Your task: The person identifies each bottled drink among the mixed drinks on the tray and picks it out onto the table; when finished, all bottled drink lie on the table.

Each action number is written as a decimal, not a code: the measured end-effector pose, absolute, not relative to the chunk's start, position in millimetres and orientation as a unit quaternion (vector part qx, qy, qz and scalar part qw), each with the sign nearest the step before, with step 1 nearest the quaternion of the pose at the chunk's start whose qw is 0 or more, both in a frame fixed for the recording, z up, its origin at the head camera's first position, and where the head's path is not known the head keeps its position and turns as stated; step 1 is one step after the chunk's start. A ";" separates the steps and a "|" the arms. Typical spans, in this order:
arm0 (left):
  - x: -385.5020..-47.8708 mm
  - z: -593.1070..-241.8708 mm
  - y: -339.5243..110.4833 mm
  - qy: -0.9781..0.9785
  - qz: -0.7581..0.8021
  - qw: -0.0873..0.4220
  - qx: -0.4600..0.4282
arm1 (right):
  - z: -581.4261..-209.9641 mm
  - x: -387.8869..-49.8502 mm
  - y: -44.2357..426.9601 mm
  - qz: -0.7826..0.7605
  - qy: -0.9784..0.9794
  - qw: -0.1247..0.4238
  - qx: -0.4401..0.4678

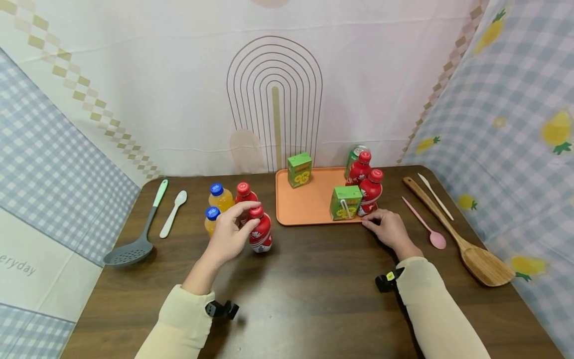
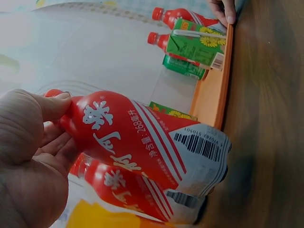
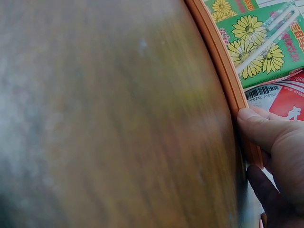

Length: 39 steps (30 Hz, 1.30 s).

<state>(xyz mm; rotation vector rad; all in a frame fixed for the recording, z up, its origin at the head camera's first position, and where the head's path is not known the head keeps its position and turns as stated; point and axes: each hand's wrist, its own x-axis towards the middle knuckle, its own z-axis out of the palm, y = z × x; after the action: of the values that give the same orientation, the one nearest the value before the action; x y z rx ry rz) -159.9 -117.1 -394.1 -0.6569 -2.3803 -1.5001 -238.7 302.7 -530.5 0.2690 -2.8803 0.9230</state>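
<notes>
My left hand [image 1: 228, 234] pinches the neck of a red bottle [image 1: 261, 233] left of the orange tray [image 1: 309, 220]; in the left wrist view the thumb lies by its red cap. Close behind it stands another red bottle [image 1: 244, 192], beside two orange drinks with blue caps [image 1: 221, 198]. My right hand [image 1: 389, 229] grips the tray's front right corner, thumb on the rim [image 3: 227, 71] in the right wrist view. On the tray are a green carton [image 1: 346, 203], two red bottles [image 1: 370, 192] and a green can [image 1: 352, 158] at the right, and another green carton [image 1: 299, 170] at the back left.
A grey slotted turner [image 1: 130, 252] and a white spoon [image 1: 173, 215] lie at the left. To the right are a pink spoon [image 1: 437, 240], a wooden turner [image 1: 484, 264] and a thin pale utensil [image 1: 436, 196]. Patterned cloth [image 1: 193, 99] hangs behind the table.
</notes>
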 end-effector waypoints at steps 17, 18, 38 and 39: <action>-175.2 -443.9 -137.7 -0.797 -0.531 0.185 -0.219 | -528.2 -238.6 302.9 0.304 -0.948 0.042 0.084; -174.9 -444.2 -137.6 -0.800 -0.527 0.186 -0.217 | -528.4 -238.7 302.9 0.303 -0.948 0.042 0.084; -173.4 -437.5 -131.9 -0.835 -0.466 0.229 -0.185 | -530.4 -239.1 301.7 0.296 -0.951 0.043 0.081; -173.5 -437.3 -131.5 -0.834 -0.468 0.229 -0.182 | -530.7 -239.0 301.7 0.295 -0.951 0.044 0.081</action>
<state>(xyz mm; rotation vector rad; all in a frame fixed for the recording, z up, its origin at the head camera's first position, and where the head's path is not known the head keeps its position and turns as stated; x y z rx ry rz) -173.5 -131.5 -437.3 -0.4999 -2.2960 -1.2877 -239.0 301.7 -530.7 0.2479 -2.9060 0.9026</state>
